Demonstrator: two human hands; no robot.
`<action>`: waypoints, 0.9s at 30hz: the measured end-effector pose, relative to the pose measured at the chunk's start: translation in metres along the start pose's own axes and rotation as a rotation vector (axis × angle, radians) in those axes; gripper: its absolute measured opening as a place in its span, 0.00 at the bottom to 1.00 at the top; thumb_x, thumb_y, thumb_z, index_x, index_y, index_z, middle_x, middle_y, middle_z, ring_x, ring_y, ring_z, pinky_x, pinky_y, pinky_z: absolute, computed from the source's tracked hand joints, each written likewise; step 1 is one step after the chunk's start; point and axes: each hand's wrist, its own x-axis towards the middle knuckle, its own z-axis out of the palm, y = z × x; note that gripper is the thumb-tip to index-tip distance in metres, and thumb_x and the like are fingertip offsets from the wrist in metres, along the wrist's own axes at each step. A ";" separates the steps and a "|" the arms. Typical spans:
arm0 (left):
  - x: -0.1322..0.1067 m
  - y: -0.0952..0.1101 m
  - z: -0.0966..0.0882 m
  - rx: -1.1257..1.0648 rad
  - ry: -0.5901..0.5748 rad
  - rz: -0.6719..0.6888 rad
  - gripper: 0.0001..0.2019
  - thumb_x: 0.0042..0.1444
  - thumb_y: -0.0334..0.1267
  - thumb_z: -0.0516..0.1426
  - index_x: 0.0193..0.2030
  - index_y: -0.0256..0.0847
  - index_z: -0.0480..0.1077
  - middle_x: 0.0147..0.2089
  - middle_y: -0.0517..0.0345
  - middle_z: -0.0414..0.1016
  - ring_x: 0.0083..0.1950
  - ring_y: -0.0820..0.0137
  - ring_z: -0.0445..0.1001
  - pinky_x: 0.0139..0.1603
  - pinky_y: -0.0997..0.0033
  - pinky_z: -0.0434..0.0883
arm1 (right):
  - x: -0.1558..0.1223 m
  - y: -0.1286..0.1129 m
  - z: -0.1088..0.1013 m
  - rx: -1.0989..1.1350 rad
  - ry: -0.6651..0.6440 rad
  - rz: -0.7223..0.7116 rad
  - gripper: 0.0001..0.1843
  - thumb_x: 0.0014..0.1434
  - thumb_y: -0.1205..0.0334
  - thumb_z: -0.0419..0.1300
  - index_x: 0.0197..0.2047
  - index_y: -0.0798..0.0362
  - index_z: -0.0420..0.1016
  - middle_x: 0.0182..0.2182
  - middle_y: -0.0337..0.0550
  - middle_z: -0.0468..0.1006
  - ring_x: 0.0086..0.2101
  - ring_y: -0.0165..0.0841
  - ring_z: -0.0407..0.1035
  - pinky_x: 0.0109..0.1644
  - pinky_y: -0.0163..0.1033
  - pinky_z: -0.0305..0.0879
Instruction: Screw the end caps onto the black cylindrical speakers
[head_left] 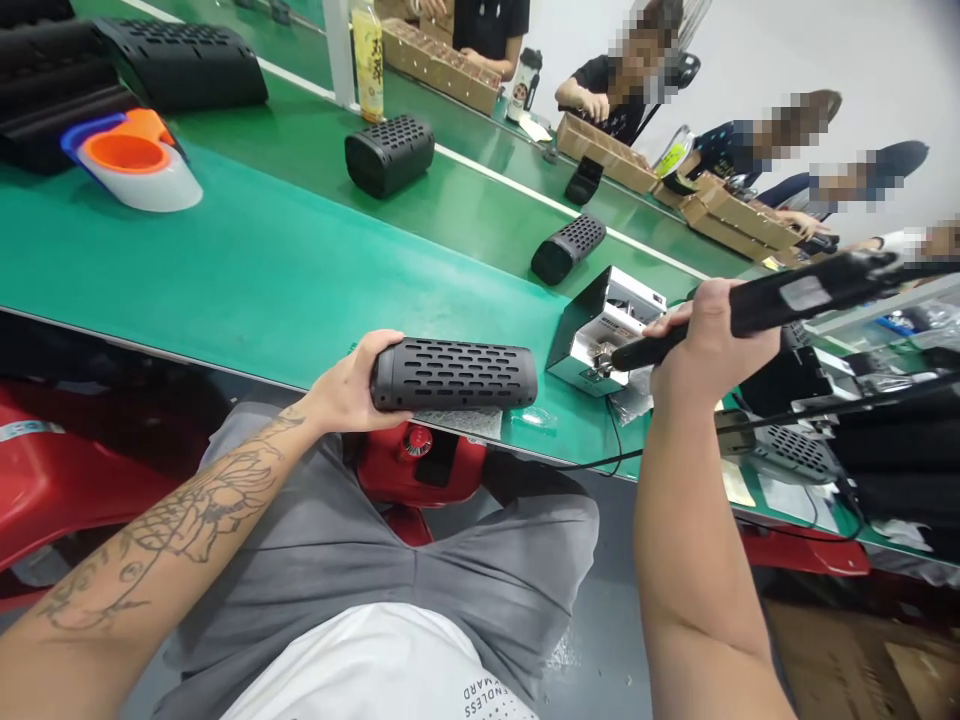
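Observation:
My left hand (360, 385) is wrapped round one end of a black perforated housing (457, 374), which lies lengthwise at the near edge of the green bench. In my right hand (712, 340) is a black electric screwdriver (802, 298), held slanted with its tip down to the left. That tip meets the front of a silver and black screw feeder (611, 330); whether it touches a screw there is too small to tell. A clear plastic scrap (534, 418) lies just under the housing's right end.
Two more black housings (390, 155) (570, 248) stand on the green conveyor beyond. At the left are an orange and white tape holder (142, 160) and larger black shells (180, 65). A yellow bottle (367, 62) stands by a post. Several co-workers sit across, behind cardboard trays (439, 65).

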 end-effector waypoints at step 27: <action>0.006 0.005 0.007 -0.042 0.009 0.008 0.60 0.51 0.45 0.85 0.88 0.49 0.65 0.83 0.37 0.78 0.84 0.36 0.83 0.87 0.38 0.82 | -0.101 -0.061 0.123 0.204 -0.442 0.169 0.35 0.68 0.17 0.78 0.46 0.38 0.76 0.23 0.28 0.71 0.18 0.36 0.70 0.25 0.47 0.75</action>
